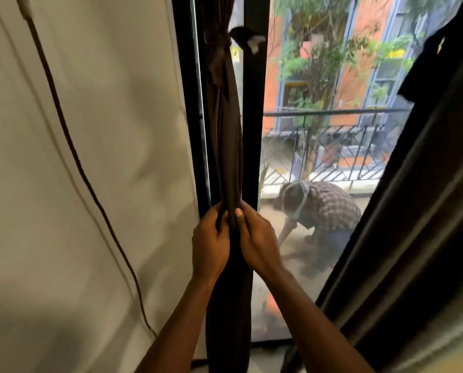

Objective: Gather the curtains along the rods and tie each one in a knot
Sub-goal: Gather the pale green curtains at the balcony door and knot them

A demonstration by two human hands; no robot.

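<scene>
Two hands (210, 243) (258, 238), two curtains (225, 130) (413, 211), one cable (71, 146).

Facing pale wall (77, 157) at left, soft shadows lying across, thin dark cable (91, 193) trailing down. Looking out past black window frame (253, 117) through tall glass pane (300, 305) onto sandy balcony floor (272, 212). Seeing person in checked shirt (332, 208) crouching out there, near dark metal railing (332, 157). Catching beyond: orange building (354, 82) with blue-grey window trim, leafy trees (305, 44) in front. Taking in daylight coming from outside, brightening wall beside frame.
</scene>
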